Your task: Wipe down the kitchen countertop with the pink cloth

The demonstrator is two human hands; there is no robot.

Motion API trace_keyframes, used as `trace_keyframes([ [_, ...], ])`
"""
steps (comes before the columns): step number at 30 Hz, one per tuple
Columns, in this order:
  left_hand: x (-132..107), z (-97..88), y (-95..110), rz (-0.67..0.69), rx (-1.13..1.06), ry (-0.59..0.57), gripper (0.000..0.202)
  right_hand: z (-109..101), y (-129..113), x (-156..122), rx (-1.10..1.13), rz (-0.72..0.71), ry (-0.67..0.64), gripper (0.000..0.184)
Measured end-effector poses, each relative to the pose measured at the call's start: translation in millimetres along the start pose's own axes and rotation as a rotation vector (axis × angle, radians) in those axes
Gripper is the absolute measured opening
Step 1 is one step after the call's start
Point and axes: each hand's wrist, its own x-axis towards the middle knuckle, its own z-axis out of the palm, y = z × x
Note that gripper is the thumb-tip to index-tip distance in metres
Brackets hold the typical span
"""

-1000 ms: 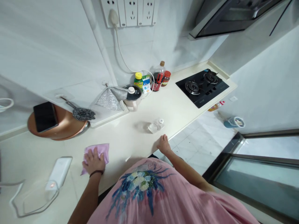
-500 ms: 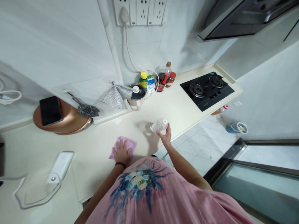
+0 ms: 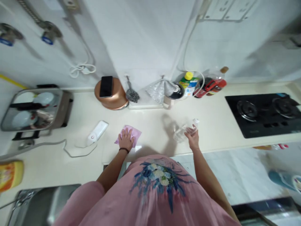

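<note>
My left hand [image 3: 126, 140] lies flat, fingers spread, on a pink cloth [image 3: 137, 133] on the pale countertop. Wrapped around a clear bottle [image 3: 180, 133] with a white cap is my right hand [image 3: 193, 138]. The bottle is tilted above the counter, cap up and to the right, and looks blurred; I cannot tell whether it holds liquid. A white, phone-like device [image 3: 98, 131] with a cable rests left of the cloth.
Along the wall stand a copper-coloured round lid or pan [image 3: 117, 98] with a black phone [image 3: 106, 86] on it, a small pot [image 3: 177, 91] and several bottles. A gas stove [image 3: 258, 121] is at right. Left are a dish-filled rectangular pan [image 3: 61, 108] and a sink [image 3: 37, 207].
The view has swung left, bringing the sink and dish-filled pan into sight. The bottle and my right hand are farther from the cloth. My left hand stays on the cloth.
</note>
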Motion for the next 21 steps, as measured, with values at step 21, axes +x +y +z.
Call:
trace_keyframes([
  [21,-1,2.0,-51,-0.264,-0.079,0.056,0.068,80,-40,-21,-0.383,0.341,-1.011,0.051],
])
